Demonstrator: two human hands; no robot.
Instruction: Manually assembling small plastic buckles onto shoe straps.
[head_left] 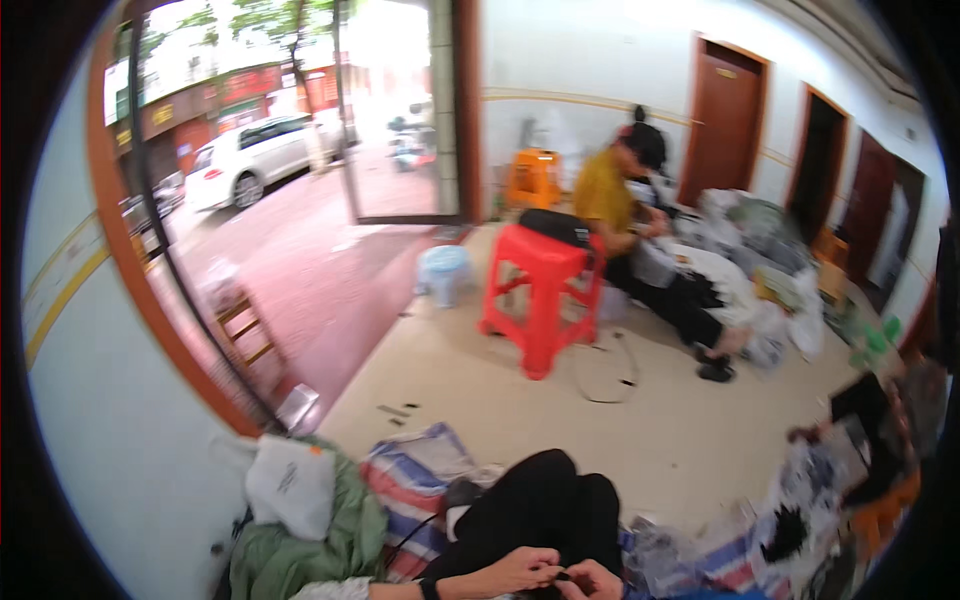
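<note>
Low in the picture, over my black trousers (510,510), both hands meet. My left hand (525,570), with a black band at the wrist, has its fingers pinched together. Close against it, my right hand (592,580) is also closed, its fingertips almost touching the left ones. A small dark piece (562,577) shows between the fingertips; it is too small and blurred to name. The lower part of my right hand is cut off by the picture's edge.
A red stool (540,290) carries a black bag (555,227). Beyond it sits a person in a yellow top (602,190) beside heaped bags. A striped woven bag (405,490) and white bag (290,485) lie at my left; plastic bags (800,480) lie right. A cable (607,402) loops on the floor.
</note>
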